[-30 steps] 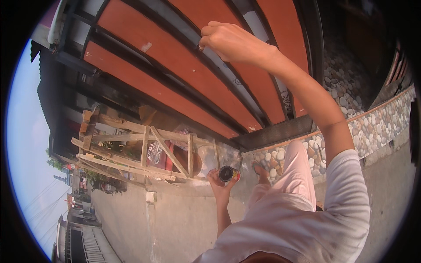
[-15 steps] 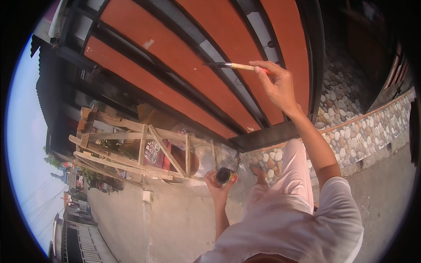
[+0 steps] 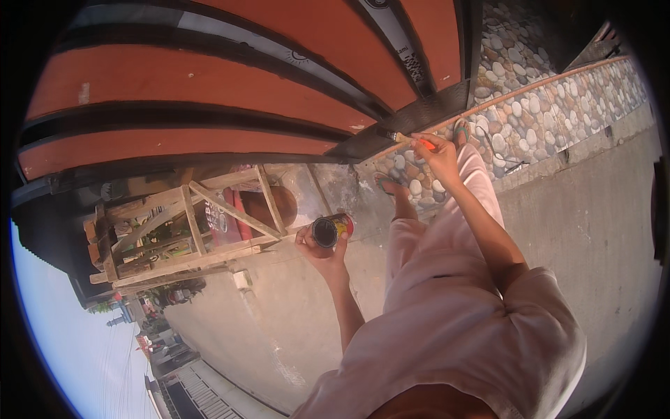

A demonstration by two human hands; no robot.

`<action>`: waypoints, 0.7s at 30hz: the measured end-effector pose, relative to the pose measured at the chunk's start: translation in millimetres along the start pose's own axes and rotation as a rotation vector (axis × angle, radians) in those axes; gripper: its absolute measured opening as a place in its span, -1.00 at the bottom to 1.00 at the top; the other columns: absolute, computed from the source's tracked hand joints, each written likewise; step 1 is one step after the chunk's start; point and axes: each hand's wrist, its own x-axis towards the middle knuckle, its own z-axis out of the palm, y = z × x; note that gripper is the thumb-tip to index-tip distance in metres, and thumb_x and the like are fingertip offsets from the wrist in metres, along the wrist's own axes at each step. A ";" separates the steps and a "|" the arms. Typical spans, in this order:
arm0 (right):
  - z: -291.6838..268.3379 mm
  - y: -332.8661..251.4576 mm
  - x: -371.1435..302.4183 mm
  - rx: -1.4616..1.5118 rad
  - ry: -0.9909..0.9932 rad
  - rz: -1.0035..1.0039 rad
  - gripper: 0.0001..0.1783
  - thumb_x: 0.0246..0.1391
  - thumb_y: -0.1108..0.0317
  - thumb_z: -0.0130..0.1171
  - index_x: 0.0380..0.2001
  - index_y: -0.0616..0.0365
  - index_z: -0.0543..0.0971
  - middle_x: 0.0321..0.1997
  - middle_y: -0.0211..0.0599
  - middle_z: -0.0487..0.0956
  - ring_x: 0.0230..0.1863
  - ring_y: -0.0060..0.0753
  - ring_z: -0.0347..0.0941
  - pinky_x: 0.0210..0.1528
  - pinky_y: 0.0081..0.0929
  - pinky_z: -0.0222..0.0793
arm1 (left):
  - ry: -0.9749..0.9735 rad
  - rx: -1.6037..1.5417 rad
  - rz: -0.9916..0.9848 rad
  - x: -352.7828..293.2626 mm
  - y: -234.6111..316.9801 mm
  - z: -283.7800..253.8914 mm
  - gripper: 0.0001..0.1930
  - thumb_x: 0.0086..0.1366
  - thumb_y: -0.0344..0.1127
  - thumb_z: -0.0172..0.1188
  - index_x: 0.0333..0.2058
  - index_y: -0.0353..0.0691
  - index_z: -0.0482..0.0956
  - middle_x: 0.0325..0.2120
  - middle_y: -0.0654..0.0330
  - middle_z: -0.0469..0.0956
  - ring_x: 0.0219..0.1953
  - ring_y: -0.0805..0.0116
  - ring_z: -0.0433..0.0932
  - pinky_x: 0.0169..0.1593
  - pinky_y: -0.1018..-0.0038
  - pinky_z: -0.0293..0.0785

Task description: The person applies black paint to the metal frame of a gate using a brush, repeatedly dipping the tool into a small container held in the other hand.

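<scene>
Paintbrush [image 3: 398, 137] is gripped by right hand [image 3: 441, 159], paint can [image 3: 332, 231] by left hand [image 3: 329, 265]; bottom rail [image 3: 420, 114] is probably being painted, steady next stroke required.

grey concrete ground [image 3: 230, 335]; on it wooden frame [image 3: 234, 209], small pale block [image 3: 242, 279] nearby.
</scene>
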 end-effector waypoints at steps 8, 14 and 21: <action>20.4 75.6 34.1 -0.652 0.068 -0.369 -0.77 0.15 0.44 0.16 -0.14 0.31 0.59 -0.30 0.03 0.57 -0.33 -0.01 0.55 -0.32 -0.29 0.42 | 0.125 0.090 0.042 29.8 -4.3 15.7 -0.15 -0.05 -0.51 0.45 0.14 -0.17 0.05 0.03 0.11 0.32 0.13 0.25 0.34 0.24 0.28 0.28; 32.2 114.9 79.5 -0.702 0.074 -0.423 -0.75 0.15 0.46 0.12 -0.11 0.31 0.56 -0.35 0.05 0.48 -0.31 0.13 0.46 -0.26 -0.15 0.37 | 0.117 0.116 0.065 42.5 -11.2 22.7 -0.19 0.00 -0.62 0.34 0.16 -0.16 0.05 0.07 0.14 0.27 0.13 0.29 0.32 0.21 0.35 0.28; 42.8 122.8 106.0 -0.771 0.052 -0.398 -0.76 0.20 0.39 0.08 -0.11 0.24 0.57 -0.31 0.03 0.50 -0.29 0.12 0.48 -0.27 -0.14 0.37 | 0.047 0.112 0.028 49.7 -22.7 29.0 -0.19 0.00 -0.59 0.36 0.16 -0.15 0.05 0.04 0.16 0.30 0.12 0.30 0.33 0.20 0.37 0.27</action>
